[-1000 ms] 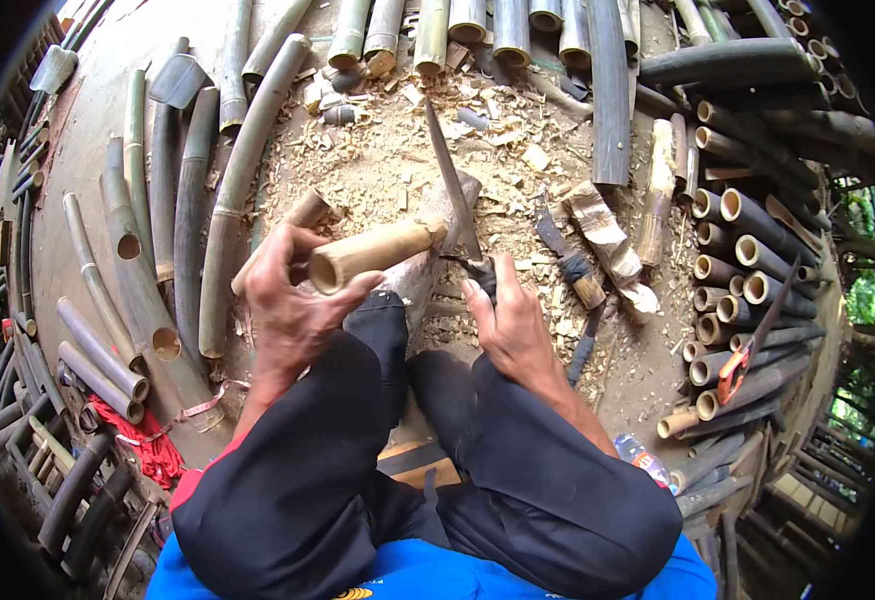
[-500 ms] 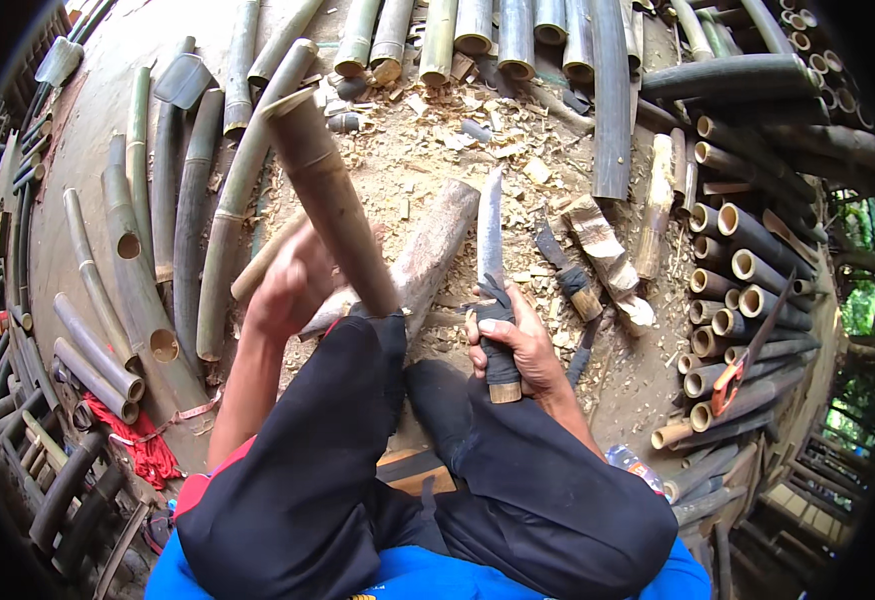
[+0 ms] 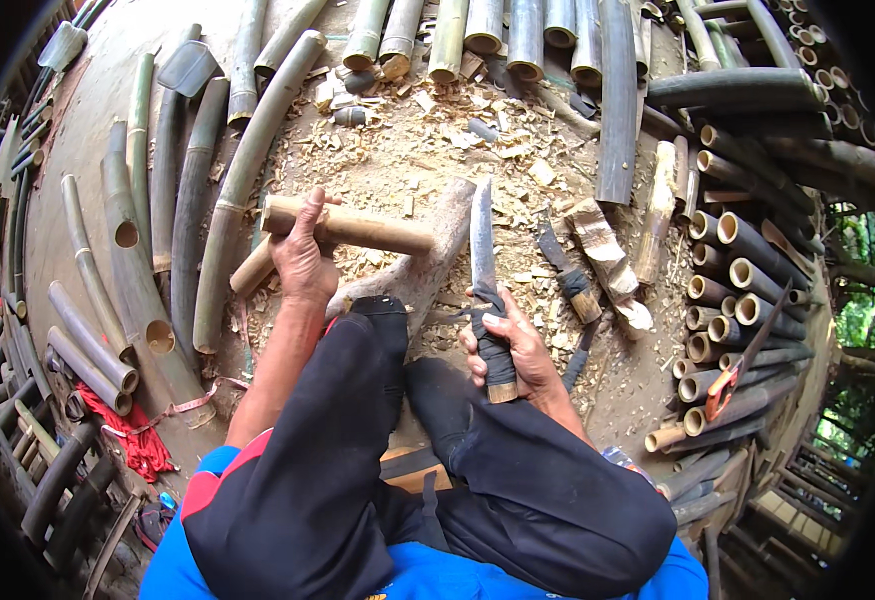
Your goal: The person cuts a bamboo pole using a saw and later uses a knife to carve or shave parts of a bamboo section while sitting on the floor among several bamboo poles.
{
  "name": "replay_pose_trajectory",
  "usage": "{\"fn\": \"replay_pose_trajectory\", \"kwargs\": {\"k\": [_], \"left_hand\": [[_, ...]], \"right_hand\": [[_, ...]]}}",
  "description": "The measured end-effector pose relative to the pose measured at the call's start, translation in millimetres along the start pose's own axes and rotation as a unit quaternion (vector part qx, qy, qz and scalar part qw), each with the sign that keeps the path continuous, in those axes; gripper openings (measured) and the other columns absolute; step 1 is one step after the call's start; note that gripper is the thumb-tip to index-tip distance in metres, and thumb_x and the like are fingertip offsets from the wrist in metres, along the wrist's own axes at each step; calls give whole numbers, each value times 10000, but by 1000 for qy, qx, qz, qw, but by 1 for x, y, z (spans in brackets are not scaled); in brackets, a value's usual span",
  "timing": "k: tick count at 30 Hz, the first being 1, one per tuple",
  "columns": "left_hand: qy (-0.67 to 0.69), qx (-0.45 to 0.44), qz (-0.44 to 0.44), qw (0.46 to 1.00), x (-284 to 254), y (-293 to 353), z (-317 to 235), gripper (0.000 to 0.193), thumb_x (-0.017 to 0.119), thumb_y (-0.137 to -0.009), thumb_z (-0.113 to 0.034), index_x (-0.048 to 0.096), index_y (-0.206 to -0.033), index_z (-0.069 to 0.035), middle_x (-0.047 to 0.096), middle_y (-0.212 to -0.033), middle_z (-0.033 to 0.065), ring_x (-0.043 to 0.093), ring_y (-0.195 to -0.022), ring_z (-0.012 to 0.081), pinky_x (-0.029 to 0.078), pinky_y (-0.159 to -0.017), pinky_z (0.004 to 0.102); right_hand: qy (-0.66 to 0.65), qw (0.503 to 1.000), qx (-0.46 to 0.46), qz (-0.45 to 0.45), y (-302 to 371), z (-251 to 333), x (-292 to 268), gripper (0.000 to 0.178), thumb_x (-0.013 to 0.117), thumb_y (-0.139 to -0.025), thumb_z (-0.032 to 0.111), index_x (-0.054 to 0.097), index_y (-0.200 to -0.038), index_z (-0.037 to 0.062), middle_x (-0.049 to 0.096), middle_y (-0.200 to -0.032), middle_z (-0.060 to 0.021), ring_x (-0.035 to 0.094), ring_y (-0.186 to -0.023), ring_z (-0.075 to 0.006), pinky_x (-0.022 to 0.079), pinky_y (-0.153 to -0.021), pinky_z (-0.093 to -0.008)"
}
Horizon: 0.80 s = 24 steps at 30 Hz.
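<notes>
My left hand [image 3: 304, 262] grips a short brown bamboo tube [image 3: 382, 232] near its left end, thumb lying over it and the other fingers partly hidden. The tube lies sideways; its right end overlaps a pale forked log [image 3: 444, 243], though whether they touch I cannot tell. My right hand [image 3: 525, 352] is closed around a big knife's handle [image 3: 498, 362], wrapped in black strips with a bare wooden butt. Its grey blade [image 3: 482, 235] points away from me, beside the log and apart from the tube. Another bamboo piece [image 3: 253, 268] lies behind my left wrist.
Wood chips [image 3: 427, 130] cover the ground ahead. A second blade with a wrapped handle [image 3: 579, 292] lies right of the knife, by a split wood chunk [image 3: 605, 250]. Bamboo poles [image 3: 244, 190] lie left; stacked tubes [image 3: 737, 270] and an orange-handled saw [image 3: 722, 390] are right.
The bamboo tube has swung down from a steep, raised tilt to lying nearly level across the log. My left hand, blurred before, now shows clearly on it. The knife stays nearly in place.
</notes>
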<state>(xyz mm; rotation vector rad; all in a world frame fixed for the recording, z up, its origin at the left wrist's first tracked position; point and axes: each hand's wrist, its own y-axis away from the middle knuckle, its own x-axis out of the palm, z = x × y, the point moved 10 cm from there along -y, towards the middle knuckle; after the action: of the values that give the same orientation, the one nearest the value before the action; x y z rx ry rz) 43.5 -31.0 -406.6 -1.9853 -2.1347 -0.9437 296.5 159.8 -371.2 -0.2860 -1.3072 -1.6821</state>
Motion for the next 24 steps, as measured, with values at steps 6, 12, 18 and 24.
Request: {"fn": "replay_pose_trajectory", "kwargs": {"k": [6, 12, 18, 24], "left_hand": [[17, -1, 41, 999, 4, 2, -2, 278, 836, -907, -179, 662, -1095, -72, 762, -1007, 139, 749, -956, 251, 611, -882, 421], [41, -6, 58, 997, 18, 7, 13, 296, 831, -909, -157, 665, -1142, -81, 752, -1007, 99, 731, -947, 206, 589, -866, 379], [-36, -42, 20, 998, -5, 9, 11, 430, 890, -823, -152, 677, -1192, -91, 718, -1030, 27, 714, -936, 148, 626, -759, 391], [-47, -26, 70, 996, 4, 8, 6, 386, 874, -830, -119, 674, -1157, -73, 720, -1042, 43, 712, -952, 148, 614, -786, 355]], "right_hand": [[22, 1000, 10, 12, 0, -1, 5, 533, 547, -1039, 168, 353, -1530, 100, 606, -881, -130, 622, -590, -202, 564, -488, -350], [470, 874, -92, -86, -12, 30, -1, 466, 591, -1045, 144, 382, -1456, 70, 639, -822, -100, 666, -613, -224, 560, -539, -354], [650, 648, -386, -86, -3, 85, 92, 455, 682, -1011, 158, 452, -1375, 14, 698, -897, -215, 749, -759, -349, 578, -656, -420], [755, 606, -209, -138, -55, 53, 9, 361, 661, -1014, 221, 454, -1177, -26, 667, -767, -268, 673, -654, -481, 522, -582, -556]]}}
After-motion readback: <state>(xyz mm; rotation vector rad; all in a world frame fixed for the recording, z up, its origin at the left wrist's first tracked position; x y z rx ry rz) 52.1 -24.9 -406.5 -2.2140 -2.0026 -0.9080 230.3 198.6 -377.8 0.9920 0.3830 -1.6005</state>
